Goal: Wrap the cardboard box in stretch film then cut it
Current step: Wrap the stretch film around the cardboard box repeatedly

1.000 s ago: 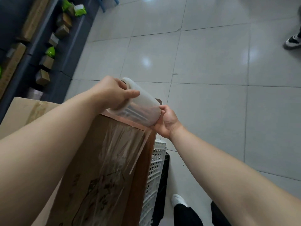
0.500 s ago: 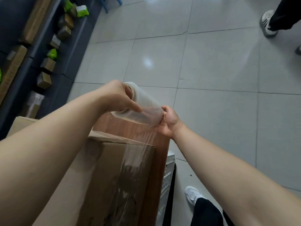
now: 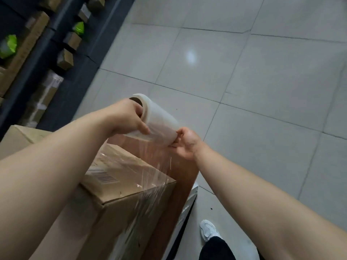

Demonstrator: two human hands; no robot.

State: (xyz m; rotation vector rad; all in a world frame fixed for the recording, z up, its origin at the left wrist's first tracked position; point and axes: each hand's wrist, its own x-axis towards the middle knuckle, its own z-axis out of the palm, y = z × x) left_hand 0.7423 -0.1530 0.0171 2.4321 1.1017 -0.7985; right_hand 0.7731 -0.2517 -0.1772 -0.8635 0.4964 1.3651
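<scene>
A brown cardboard box (image 3: 114, 184) with a barcode label lies below my arms, on a red-brown wooden board (image 3: 174, 166). A roll of clear stretch film (image 3: 159, 119) is held above the box's far corner. My left hand (image 3: 127, 119) grips the roll's left end, fingers at the brown core. My right hand (image 3: 185, 142) holds its right end. A sheet of film (image 3: 148, 177) runs from the roll down onto the box's top and right side, wrinkled and shiny.
Grey floor tiles (image 3: 244, 91) spread ahead and to the right. A dark shelf (image 3: 62, 53) at left holds small boxes and green packets. A white crate edge (image 3: 191, 196) shows beside the board. My white shoe (image 3: 208, 229) is at the bottom.
Both hands have lifted the roll away from the box, so more film is drawn out. The view has shifted, and the box's top with the barcode label now shows.
</scene>
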